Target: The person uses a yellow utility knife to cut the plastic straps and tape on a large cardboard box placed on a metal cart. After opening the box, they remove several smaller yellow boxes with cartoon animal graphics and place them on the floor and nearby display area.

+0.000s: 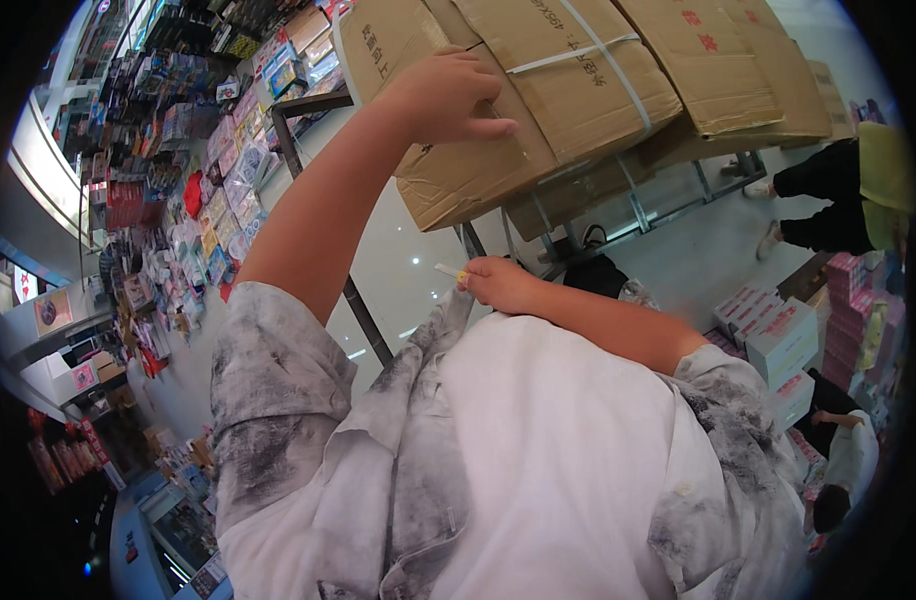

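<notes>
My left hand (462,97) is over the top of a cardboard box (469,176), fingers bent and thumb apart, with nothing seen in it; whether it touches the box is hard to tell. Close to my belly, below the box's near edge, my right hand (499,283) grips a small, thin tool (450,271), pale at the tip and yellow by the fingers, perhaps a cutter. Beside the first box lies another cardboard box (578,112) with white strapping crossed over it and printed writing. More cardboard boxes (728,82) lie to the right.
A metal cart frame (638,217) carries the boxes. A dark metal bar (368,322) stands at my left. Packed goods (233,165) cover displays on the left. At right are white cartons (780,341), a standing person's dark-clothed legs (822,202) and another person (848,442) lower down.
</notes>
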Demonstrator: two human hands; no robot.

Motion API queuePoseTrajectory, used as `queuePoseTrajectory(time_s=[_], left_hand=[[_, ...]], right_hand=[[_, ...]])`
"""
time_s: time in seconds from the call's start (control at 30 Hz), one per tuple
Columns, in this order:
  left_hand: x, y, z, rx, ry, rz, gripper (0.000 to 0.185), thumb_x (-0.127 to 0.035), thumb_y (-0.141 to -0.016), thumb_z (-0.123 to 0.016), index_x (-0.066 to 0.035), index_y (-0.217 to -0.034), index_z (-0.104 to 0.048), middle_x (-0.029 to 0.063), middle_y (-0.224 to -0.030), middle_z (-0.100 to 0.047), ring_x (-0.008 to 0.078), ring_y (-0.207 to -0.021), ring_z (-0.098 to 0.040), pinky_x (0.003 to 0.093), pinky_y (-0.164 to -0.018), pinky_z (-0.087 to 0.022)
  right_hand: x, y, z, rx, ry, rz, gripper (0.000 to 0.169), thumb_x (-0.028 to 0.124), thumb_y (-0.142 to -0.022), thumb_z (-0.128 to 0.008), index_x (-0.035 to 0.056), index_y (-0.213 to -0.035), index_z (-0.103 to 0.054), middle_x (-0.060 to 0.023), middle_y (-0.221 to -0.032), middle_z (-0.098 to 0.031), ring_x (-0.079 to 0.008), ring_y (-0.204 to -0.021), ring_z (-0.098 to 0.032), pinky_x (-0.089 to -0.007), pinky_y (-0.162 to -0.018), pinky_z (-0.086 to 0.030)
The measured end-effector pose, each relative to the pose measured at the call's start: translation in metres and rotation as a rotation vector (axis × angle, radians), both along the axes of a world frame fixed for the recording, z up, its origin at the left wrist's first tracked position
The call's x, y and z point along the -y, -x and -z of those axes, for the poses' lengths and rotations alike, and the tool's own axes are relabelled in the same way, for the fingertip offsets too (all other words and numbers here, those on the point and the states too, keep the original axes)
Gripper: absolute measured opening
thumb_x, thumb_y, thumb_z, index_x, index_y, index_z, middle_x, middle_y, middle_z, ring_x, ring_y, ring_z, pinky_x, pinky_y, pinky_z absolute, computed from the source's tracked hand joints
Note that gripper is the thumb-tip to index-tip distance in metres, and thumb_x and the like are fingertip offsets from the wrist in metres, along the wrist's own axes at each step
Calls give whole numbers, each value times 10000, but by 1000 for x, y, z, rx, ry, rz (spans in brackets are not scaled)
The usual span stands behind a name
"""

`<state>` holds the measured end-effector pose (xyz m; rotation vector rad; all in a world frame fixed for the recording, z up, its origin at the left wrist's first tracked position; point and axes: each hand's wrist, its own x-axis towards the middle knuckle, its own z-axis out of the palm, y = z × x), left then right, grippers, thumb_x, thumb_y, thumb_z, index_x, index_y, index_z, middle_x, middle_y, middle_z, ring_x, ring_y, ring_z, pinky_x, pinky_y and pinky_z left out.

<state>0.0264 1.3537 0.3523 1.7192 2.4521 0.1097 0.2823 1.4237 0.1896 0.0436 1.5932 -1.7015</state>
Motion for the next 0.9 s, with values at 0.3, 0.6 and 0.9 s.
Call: queuePoseTrajectory(time_s=[0.3, 0.6, 0.9], left_hand=[[114, -49, -93, 24, -136, -373, 377, -354, -923, -742, -50, -736, -622, 79, -720, -581, 312, -767, -574, 425, -794, -448], [236, -94, -33, 137, 183, -998, 354, -255, -890, -785, 6, -1111, -696, 168, -1019, -677, 340, -985, -665, 433, -895, -534], [124, -65, -8, 40, 16, -857, 304, -229, -968, -708, -7, -1174, -696, 186, -1138, -707, 354, -1050, -681, 443, -935, -537]], right_hand=[[-144, 23, -20, -314, -264, 548, 232, 240, -1072, -565, 36, -1079, -675, -31, -747, -606, -116, -673, -536, -308, -639, -453], [-254, 19, 30, -271, -153, 1118, 190, 194, -1095, -509, 37, -1080, -615, 36, -681, -495, -42, -585, -423, -238, -527, -319], [-259, 21, 30, -240, -22, 1046, 182, 185, -1091, -517, 36, -1077, -620, 41, -709, -498, -39, -617, -429, -239, -561, -349]])
